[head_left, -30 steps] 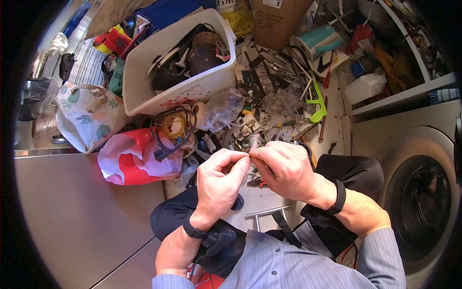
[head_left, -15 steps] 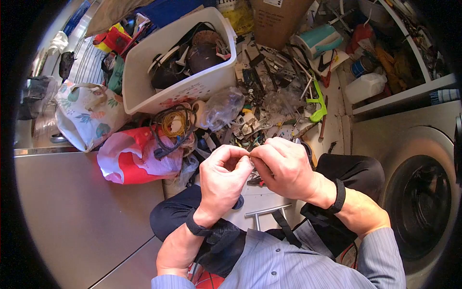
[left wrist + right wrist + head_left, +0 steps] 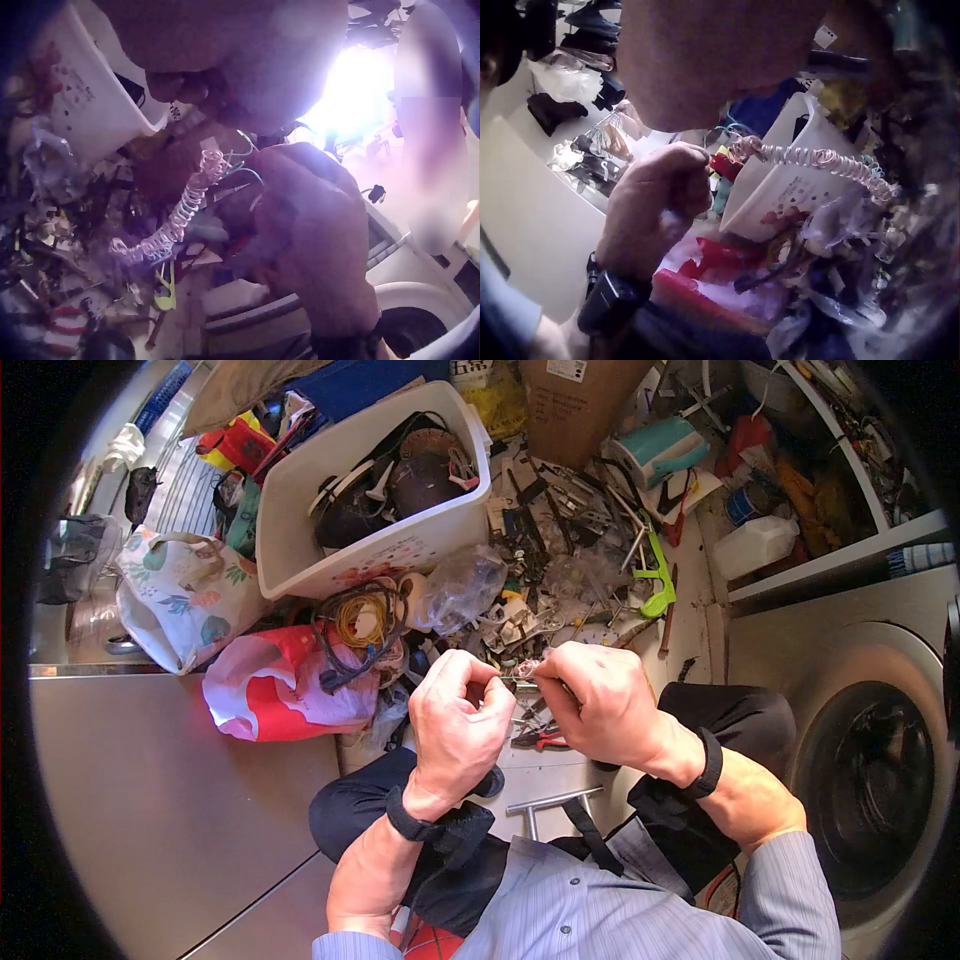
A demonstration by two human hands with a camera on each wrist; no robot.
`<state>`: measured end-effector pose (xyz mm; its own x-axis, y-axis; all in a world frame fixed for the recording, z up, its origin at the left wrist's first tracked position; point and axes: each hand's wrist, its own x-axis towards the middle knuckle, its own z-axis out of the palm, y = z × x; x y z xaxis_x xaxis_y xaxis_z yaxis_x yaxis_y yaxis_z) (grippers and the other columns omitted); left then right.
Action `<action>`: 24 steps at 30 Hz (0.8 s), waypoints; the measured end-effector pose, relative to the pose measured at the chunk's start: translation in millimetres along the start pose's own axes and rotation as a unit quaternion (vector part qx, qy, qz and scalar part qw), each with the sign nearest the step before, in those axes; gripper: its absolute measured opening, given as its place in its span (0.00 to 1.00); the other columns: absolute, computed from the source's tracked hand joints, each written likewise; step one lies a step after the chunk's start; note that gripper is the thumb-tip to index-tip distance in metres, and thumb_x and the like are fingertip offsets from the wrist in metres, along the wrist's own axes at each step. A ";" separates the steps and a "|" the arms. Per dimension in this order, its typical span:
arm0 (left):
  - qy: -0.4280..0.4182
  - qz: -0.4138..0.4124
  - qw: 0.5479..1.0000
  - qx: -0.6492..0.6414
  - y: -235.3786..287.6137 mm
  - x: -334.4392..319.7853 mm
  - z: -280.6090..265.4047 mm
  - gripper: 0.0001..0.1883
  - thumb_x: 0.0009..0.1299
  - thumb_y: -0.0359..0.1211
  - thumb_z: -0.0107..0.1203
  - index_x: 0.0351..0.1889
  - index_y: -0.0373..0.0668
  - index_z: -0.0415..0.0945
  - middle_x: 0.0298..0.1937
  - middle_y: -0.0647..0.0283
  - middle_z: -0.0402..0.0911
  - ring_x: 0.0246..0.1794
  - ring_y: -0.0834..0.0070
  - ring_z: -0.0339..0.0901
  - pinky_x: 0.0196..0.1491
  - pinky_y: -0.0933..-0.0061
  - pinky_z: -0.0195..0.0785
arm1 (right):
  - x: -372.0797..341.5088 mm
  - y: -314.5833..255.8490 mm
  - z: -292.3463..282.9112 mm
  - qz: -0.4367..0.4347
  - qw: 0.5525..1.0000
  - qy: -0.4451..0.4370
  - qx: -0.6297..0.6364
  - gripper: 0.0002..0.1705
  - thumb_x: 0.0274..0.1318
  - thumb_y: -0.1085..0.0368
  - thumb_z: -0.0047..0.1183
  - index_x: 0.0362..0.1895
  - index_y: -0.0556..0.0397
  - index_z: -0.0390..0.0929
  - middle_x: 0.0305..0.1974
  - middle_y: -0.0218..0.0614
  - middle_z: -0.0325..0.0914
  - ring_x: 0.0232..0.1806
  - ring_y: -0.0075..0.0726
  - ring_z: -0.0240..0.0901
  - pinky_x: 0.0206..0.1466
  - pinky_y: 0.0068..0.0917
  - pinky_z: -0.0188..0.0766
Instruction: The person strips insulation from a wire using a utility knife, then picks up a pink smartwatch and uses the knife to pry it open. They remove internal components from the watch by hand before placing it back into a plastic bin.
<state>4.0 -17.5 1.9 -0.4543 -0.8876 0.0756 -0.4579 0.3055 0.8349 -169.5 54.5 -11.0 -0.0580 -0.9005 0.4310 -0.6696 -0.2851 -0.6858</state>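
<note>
A coiled wire point(image 3: 825, 159) is held between the left hand point(image 3: 460, 725) and the right hand point(image 3: 615, 700). Behind them, a tub point(image 3: 425, 538) is flanked by a tote bag point(image 3: 185, 595) at left and floor clutter point(image 3: 560, 550) at right; a washing machine point(image 3: 775, 645) is placed far right.

Pinkish wire coil point(image 3: 826, 159), spring-like, bent, midair; thin teal wire point(image 3: 244, 169) from 1 end pinched btwn L grip point(image 3: 460, 722) & R grip point(image 3: 612, 705).

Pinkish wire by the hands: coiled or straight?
Mostly coiled: both wrist views show loops along the pinkish wire, with thin greenish strands extending from one end.
</note>
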 end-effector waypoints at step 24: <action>-0.121 -0.062 0.939 -0.315 2.1 8.2 8.8 0.25 0.76 0.25 0.53 0.72 0.37 0.68 0.65 0.55 0.79 0.62 0.73 0.76 0.66 0.70 0.67 | 10.2 12.0 -40.0 0.393 0.820 -0.079 0.409 0.08 0.67 0.64 0.59 0.40 0.57 0.82 0.31 0.23 0.79 0.31 0.13 0.69 0.33 0.18 0.67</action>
<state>-7.4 -21.2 -0.5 -0.6226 -0.7753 -0.1064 -0.0112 -0.1271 0.9918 -207.7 55.1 8.7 -0.0933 -0.9247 -0.3691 0.2517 0.3368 -0.9073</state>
